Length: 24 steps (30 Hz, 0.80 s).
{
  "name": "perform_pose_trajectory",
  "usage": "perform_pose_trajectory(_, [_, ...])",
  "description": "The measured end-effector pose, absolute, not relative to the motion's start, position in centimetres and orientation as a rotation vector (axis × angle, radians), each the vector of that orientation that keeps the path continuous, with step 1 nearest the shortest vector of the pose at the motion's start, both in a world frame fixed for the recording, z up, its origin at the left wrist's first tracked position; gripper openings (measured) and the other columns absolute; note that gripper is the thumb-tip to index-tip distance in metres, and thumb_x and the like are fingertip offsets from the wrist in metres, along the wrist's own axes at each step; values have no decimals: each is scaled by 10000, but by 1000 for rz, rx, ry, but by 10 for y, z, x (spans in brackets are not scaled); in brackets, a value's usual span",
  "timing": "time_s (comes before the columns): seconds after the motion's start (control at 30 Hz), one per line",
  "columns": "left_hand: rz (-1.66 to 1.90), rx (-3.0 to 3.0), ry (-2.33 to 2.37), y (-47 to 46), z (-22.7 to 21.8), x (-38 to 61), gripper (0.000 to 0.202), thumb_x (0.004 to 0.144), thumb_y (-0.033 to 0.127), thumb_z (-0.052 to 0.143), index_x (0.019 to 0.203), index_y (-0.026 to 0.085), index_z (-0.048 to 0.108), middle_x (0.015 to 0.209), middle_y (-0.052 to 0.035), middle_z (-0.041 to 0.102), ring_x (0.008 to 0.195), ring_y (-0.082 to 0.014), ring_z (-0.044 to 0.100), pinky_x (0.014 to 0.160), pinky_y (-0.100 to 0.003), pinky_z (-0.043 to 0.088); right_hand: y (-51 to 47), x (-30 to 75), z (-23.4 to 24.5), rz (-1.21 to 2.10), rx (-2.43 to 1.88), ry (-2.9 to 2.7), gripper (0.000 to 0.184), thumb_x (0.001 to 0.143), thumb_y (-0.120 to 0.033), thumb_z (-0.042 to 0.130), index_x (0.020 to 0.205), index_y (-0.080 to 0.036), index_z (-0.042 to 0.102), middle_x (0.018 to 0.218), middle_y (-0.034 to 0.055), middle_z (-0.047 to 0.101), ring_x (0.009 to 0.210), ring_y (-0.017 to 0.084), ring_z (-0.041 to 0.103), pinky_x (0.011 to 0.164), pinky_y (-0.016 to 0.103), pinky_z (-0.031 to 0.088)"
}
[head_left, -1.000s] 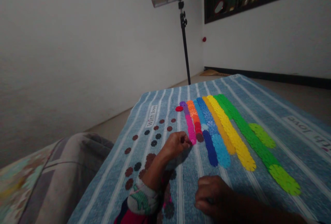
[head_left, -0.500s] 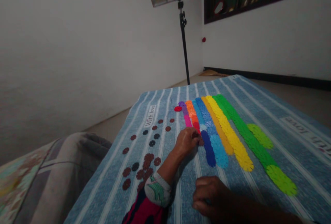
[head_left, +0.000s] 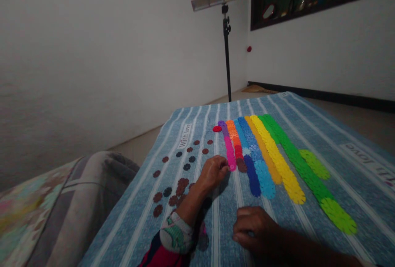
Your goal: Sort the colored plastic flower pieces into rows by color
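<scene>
My left hand [head_left: 214, 172] has its fingers drawn together beside the near end of a pink row of discs [head_left: 230, 156]; whether they touch it or pinch a disc is hidden. Just right of the pink row, brown discs [head_left: 241, 165] lie at the end of a red and orange row [head_left: 233, 135]. My right hand [head_left: 254, 228] is loosely curled on the striped cloth, with nothing visible in it, nearer to me than the dark blue row [head_left: 253, 180]. Loose brown discs [head_left: 183, 184] and black discs [head_left: 187, 167] are scattered left of my left hand.
Light blue [head_left: 266, 178], yellow [head_left: 290, 180] and green [head_left: 302, 172] rows of overlapping discs stretch to the right. A single red disc [head_left: 217, 128] lies at the back. Behind the cloth-covered table [head_left: 123, 226] stands a lamp on a black pole [head_left: 227, 61]. Grey fabric [head_left: 101, 193] is at left.
My left hand has moved left off the brown discs to the pink row's end, uncovering both. My right hand stays in place on the cloth. The view has shifted slightly.
</scene>
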<state>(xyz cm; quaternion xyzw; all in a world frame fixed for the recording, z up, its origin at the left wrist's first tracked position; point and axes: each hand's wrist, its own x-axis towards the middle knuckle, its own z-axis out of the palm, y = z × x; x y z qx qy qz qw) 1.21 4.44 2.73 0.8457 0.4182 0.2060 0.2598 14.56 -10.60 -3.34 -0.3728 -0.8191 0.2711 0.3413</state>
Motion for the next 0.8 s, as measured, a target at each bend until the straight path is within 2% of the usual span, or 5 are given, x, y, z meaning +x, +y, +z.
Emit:
perform_pose_trajectory(0.2, [636, 2241, 1224, 39, 37, -30, 92, 740, 236, 608, 691, 183, 664, 729, -36, 650, 715, -172, 587, 715, -294, 436, -106, 146, -38, 712, -1031, -2100, 279, 850, -258, 532, 592, -177, 600, 588, 2, 543, 590, 112, 517, 566, 247, 343])
perform_pose_trajectory(0.5, [1017, 1859, 1426, 59, 30, -114, 191, 691, 365, 608, 655, 186, 666, 615, 6, 599, 607, -142, 537, 585, -245, 407, -110, 147, -24, 784, -1141, -2052, 270, 870, -225, 536, 620, -176, 622, 619, 2, 582, 626, 113, 555, 600, 237, 388])
perform_pose_trajectory(0.67, [1253, 1619, 1538, 68, 19, -146, 199, 652, 370, 622, 615, 176, 640, 567, 18, 565, 550, -126, 511, 556, -246, 404, -110, 144, -23, 777, -1247, -2066, 251, 858, -188, 533, 619, -171, 606, 634, 6, 597, 656, 125, 582, 620, 247, 400])
perform_pose_trajectory(0.8, [1308, 1553, 1591, 68, 8, -158, 178, 638, 349, 615, 608, 176, 642, 563, 6, 581, 525, -136, 516, 534, -261, 405, -109, 142, -21, 789, -1338, -2051, 266, 860, -231, 535, 613, -172, 612, 633, 4, 597, 640, 127, 579, 606, 251, 401])
